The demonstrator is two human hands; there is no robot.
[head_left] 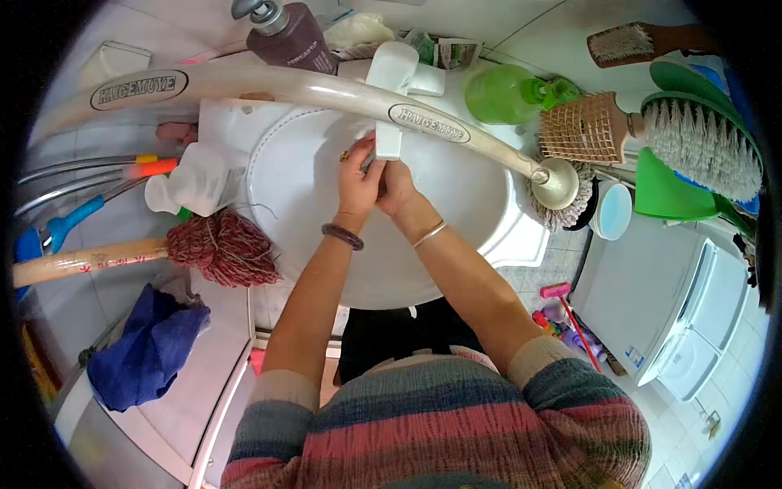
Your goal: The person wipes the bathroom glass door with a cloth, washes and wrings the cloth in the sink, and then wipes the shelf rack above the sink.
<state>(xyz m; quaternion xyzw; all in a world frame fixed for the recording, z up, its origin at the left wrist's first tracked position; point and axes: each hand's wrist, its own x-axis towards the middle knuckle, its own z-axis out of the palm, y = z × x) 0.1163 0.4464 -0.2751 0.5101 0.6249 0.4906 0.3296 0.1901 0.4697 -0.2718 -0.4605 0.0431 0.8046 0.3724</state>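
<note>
Both hands meet inside the white sink (456, 204), under the white faucet (389, 147). My left hand (357, 179) has a ring on one finger and a dark bracelet (342, 236) at the wrist. Its fingers are curled in toward the other hand. Pressed against it is my right hand (397, 189), curled too, with a pale bangle (429, 234) on that wrist. The faucet and the left hand cover part of the right fingers. A small dark patch shows between the palms; whether it is an object or shadow I cannot make out.
A pale pole (309, 88) arches across above the sink. Behind stand a brown pump bottle (289, 41) and a green bottle (501, 94). A red mop head (224, 248) and blue cloth (151, 346) are left; brushes (700, 143) and a white washing machine (635, 285) are right.
</note>
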